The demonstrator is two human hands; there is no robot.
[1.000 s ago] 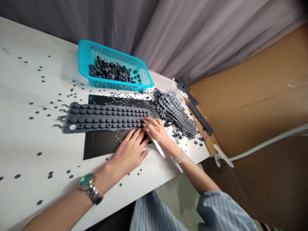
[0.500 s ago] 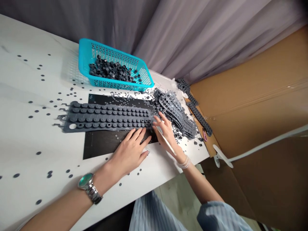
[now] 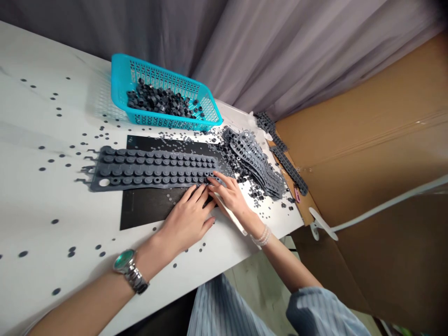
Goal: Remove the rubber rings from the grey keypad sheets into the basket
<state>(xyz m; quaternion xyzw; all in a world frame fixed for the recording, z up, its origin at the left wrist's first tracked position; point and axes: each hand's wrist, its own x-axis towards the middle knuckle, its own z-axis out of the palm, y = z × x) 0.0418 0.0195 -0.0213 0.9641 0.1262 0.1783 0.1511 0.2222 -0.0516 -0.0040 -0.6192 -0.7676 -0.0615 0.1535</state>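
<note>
A dark grey moulded rubber-like sheet (image 3: pixel 152 173) with rows of round raised cups lies across a black mat (image 3: pixel 140 208). My left hand (image 3: pixel 187 219) rests flat, fingers stretched, its fingertips at the sheet's near edge toward the right end. My right hand (image 3: pixel 234 198) is closed round a slim white stick-like tool (image 3: pixel 234 219). Its fingertips are over the sheet's lower right corner, close beside my left fingers. The tool's tip is hidden under the fingers. Several cups close to my right hand show open holes, and one larger round hole is at the sheet's left end.
Behind the sheet stands a turquoise basket (image 3: pixel 121 100) holding many small dark rings (image 3: pixel 161 100). A stack of perforated grey sheets (image 3: pixel 257 161) lies right, with loose rings around it. Small dark discs (image 3: pixel 55 221) are scattered over the white table (image 3: pixel 84 210). Cardboard (image 3: pixel 367 140) borders the right.
My right hand has moved left and slightly down with the white tool, from beyond the sheet's right end onto its corner. My left hand stays almost where it was.
</note>
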